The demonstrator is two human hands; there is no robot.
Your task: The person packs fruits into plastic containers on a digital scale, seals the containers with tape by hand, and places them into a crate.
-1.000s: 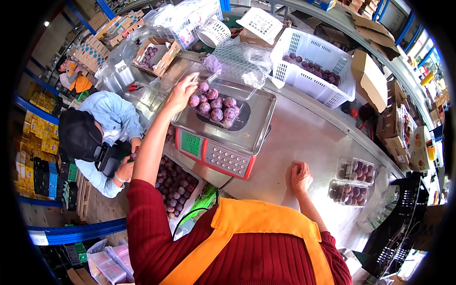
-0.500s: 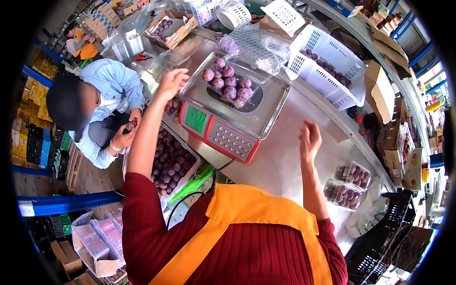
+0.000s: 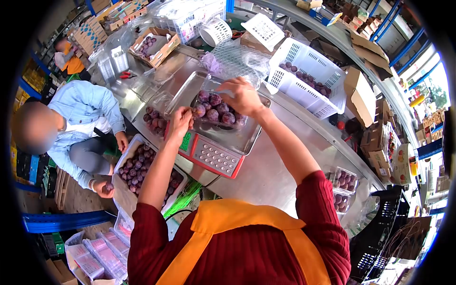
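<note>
A clear plastic punnet (image 3: 219, 124) of dark plums (image 3: 213, 115) rests on the metal pan (image 3: 254, 135) of a red weighing scale (image 3: 213, 157). My left hand (image 3: 179, 124) is closed at the punnet's left edge, fingertips beside one plum; the exact grip is partly hidden. From the far right, my right hand (image 3: 244, 98) reaches over the punnet, fingers bent down around its lid side. The transparent plastic makes the lid's edge hard to make out.
Left of the scale is a crate of plums (image 3: 135, 166), where a co-worker (image 3: 85, 128) sits holding a plum. Filled punnets (image 3: 343, 190) stand on the right of the steel table (image 3: 275, 166). A white basket (image 3: 308, 76) with plums and bubble wrap (image 3: 242, 57) lie behind.
My right hand has swung from the table's right side to the punnet. My left hand has come down to the punnet's left edge. The co-worker's hands have moved apart.
</note>
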